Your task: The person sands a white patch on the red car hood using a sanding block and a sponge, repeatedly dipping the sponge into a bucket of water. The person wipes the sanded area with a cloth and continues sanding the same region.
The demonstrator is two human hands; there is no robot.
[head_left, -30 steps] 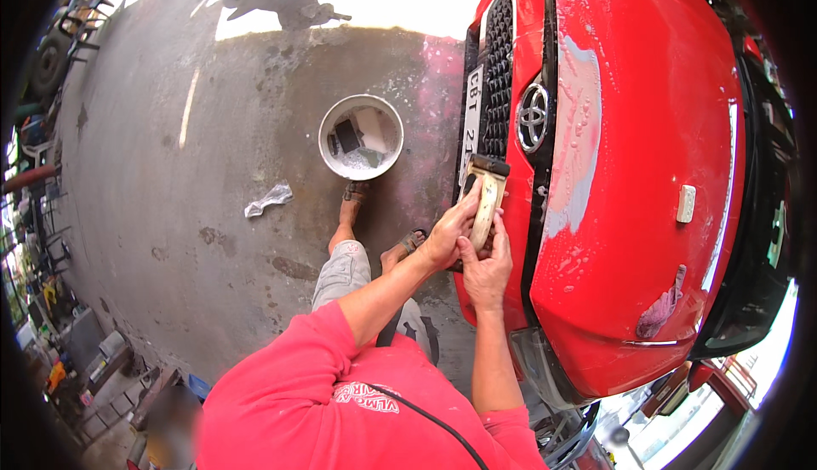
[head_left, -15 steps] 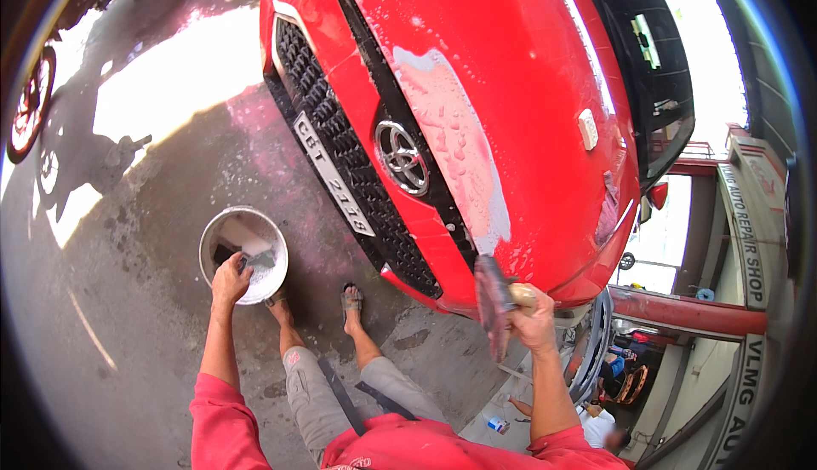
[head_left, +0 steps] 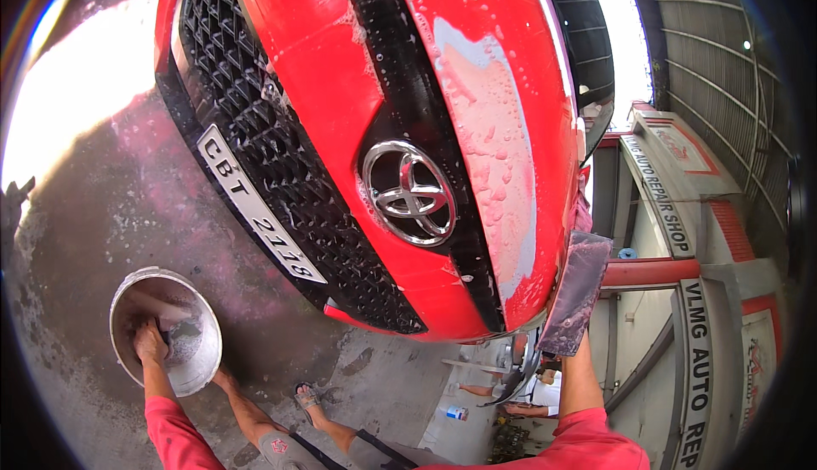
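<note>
My left hand (head_left: 151, 342) reaches down inside a round pale bucket (head_left: 210, 317) at the lower left. Its fingers are closed by the grey water; what they hold, if anything, is too dark to make out. On the right, a flat rectangular sanding block (head_left: 576, 293) with a dark, reddish-smeared face is raised beside the car's front corner. My right forearm (head_left: 580, 385) comes up behind the block, which hides the hand gripping it. The red car's hood (head_left: 408, 10) bears a wet, bubbly patch of pinkish-grey filler (head_left: 492, 159).
The car's black grille (head_left: 255, 104) and round chrome emblem (head_left: 408, 193) face me. Wet concrete floor (head_left: 281, 342) lies around my sandalled foot (head_left: 308, 402). Another person in a white shirt (head_left: 545, 393) is low at the right, near a small can (head_left: 457, 413). Shop walls stand beyond.
The sanding block has swung right and up off the hood's lower edge, its flat face now showing. My left hand has gone deeper into the bucket. The view has shifted closer to the car.
</note>
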